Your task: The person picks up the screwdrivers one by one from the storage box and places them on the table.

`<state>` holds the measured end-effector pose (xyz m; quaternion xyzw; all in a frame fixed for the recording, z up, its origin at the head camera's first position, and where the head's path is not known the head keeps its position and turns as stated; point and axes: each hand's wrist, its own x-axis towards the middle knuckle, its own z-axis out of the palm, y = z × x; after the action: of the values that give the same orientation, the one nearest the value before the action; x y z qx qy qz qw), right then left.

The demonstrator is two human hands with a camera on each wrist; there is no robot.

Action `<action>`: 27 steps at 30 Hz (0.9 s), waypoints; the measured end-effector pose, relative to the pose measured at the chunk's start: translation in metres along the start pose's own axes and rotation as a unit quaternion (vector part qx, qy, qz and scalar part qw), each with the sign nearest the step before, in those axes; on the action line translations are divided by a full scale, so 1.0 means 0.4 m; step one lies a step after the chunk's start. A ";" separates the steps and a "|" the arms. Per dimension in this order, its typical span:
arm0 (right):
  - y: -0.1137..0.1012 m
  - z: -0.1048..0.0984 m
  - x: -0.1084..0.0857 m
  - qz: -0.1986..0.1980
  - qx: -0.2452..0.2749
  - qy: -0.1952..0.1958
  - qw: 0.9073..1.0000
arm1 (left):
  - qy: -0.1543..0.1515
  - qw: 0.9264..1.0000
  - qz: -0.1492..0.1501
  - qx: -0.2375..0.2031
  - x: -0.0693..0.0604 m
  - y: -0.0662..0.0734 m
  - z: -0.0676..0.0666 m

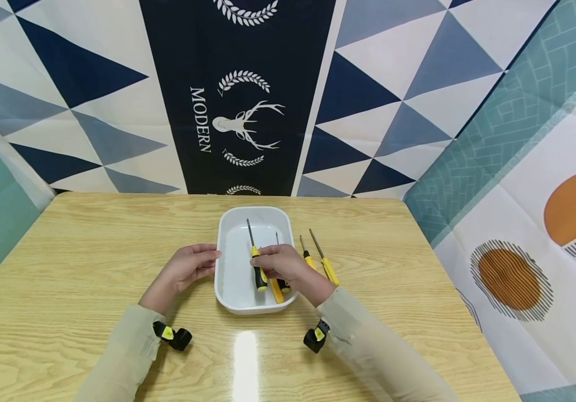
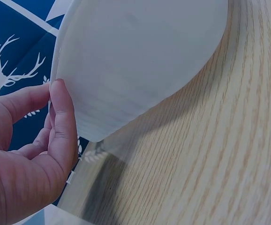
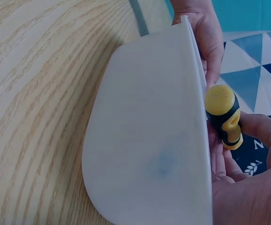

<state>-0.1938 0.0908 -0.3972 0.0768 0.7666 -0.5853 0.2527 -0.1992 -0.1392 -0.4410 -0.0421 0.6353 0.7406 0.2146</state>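
Observation:
A white rectangular bin [image 1: 232, 285] stands on the wooden table. My left hand [image 1: 192, 265] pinches its left rim between thumb and fingers, as the left wrist view also shows. My right hand [image 1: 285, 262] holds a yellow-and-black screwdriver [image 1: 260, 278] by the handle over the bin, shaft pointing to the far side. In the right wrist view the butt of that screwdriver [image 3: 222, 105] rises above the bin's rim. Beneath the right hand, a second screwdriver [image 1: 277, 290] with a yellow handle and another dark-handled one [image 1: 284, 286] lie in the bin, partly hidden.
Right of the bin, two more screwdrivers lie on the table [image 1: 368, 245]: a longer one with a yellow handle [image 1: 329, 271] and a shorter yellow-and-black one [image 1: 308, 259], partly covered by the right hand. A patterned cloth [image 1: 247, 162] hangs behind the table's far edge.

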 end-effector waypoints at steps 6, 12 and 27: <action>-0.006 -0.017 -0.002 -0.010 0.001 0.002 1.000 | -0.001 1.000 0.002 0.005 0.001 0.004 0.000; -0.009 -0.027 -0.005 -0.014 0.012 -0.004 1.000 | 0.007 1.000 -0.007 0.013 0.000 0.003 0.000; -0.011 -0.045 -0.011 -0.020 -0.006 0.015 1.000 | -0.003 1.000 0.001 0.011 -0.004 0.004 -0.002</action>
<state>-0.1973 0.1071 -0.3882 0.0684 0.7751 -0.5846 0.2299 -0.1987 -0.1405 -0.4392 -0.0371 0.6427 0.7341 0.2160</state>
